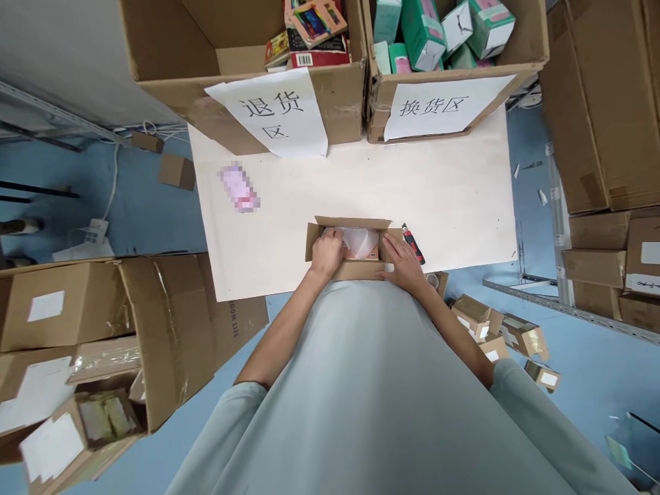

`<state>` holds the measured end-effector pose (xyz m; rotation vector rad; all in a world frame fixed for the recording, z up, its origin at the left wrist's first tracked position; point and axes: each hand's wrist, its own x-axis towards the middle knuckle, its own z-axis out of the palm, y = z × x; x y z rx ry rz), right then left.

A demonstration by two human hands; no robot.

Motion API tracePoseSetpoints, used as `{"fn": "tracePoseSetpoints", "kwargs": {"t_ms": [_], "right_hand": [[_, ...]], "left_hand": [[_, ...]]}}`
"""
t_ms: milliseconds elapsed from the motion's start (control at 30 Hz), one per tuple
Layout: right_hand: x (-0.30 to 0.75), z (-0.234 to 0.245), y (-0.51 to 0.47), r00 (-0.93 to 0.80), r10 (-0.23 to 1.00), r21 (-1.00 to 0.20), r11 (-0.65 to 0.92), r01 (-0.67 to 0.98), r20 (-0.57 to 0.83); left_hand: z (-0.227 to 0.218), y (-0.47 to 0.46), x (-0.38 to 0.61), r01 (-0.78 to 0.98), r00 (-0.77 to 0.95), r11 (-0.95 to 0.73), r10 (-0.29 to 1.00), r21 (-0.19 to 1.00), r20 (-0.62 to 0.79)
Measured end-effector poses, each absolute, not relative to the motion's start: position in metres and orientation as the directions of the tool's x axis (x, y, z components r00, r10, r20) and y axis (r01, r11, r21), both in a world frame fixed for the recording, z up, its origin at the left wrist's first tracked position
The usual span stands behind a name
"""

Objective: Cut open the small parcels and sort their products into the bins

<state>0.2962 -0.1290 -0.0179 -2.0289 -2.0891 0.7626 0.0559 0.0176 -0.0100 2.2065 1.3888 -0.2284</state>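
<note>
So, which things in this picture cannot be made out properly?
All in the head view:
1. Wrapped item in the small box: clear plastic and the left hand hide what it is.
2. Pink object on the table: blurred out.
3. Red-and-black tool: too small to identify.
4. Left large box and right large box: cut off by the top edge.
5. Left fingers: grip on the wrap unclear.

A small brown cardboard box (355, 269) sits open at the near edge of the pale table (454, 192), flaps spread outward. Inside lies a flat orange packet (364, 253) under crinkled clear plastic.
</note>
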Motion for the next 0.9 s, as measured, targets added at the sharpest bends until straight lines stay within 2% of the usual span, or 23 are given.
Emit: {"fn": "tracePoseSetpoints", "kwargs": {"t_ms": [100, 200, 300, 467, 533, 633, 700, 800, 900], "right_hand": [[0.296, -0.016, -0.128, -0.099, 0.959, -0.434, -0.028, 0.900, -0.267], [0.296, -0.013, -0.128, -0.097, 0.951, -0.420, -0.037, 0.907, -0.294], [0.293, -0.004, -0.131, -0.092, 0.954, -0.409, -0.035, 0.912, -0.286], [0.275, 0.026, -0.127, -0.083, 0.980, -0.417, -0.001, 0.909, -0.183], [0.263, 0.033, -0.115, -0.189, 0.966, -0.481, 0.082, 0.873, -0.179], [0.247, 0.031, -0.089, -0.411, 0.881, -0.565, 0.220, 0.795, -0.234], [0.244, 0.026, -0.073, -0.435, 0.852, -0.523, 0.239, 0.818, -0.291], [0.254, 0.018, -0.058, -0.368, 0.872, -0.412, 0.221, 0.884, -0.322], [0.271, 0.012, -0.054, -0.362, 0.881, -0.394, 0.229, 0.890, -0.305]], "left_hand": [[-0.007, 0.011, 0.059, 0.827, 0.399, -0.191, 0.862, 0.528, -0.313], [-0.008, 0.008, 0.063, 0.653, 0.329, -0.053, 0.919, 0.755, -0.219], [-0.010, 0.008, 0.062, 0.483, 0.239, 0.072, 0.948, 0.872, -0.210], [-0.008, 0.006, 0.058, 0.383, 0.203, 0.127, 0.955, 0.915, -0.218], [-0.007, 0.004, 0.060, 0.364, 0.221, 0.126, 0.951, 0.923, -0.217], [-0.005, 0.002, 0.063, 0.345, 0.240, 0.113, 0.949, 0.932, -0.204], [-0.004, 0.001, 0.060, 0.343, 0.252, 0.100, 0.948, 0.934, -0.194], [-0.002, -0.005, 0.044, 0.387, 0.282, 0.051, 0.944, 0.921, -0.170], [0.000, -0.019, 0.021, 0.572, 0.321, -0.030, 0.928, 0.820, -0.190]]}}
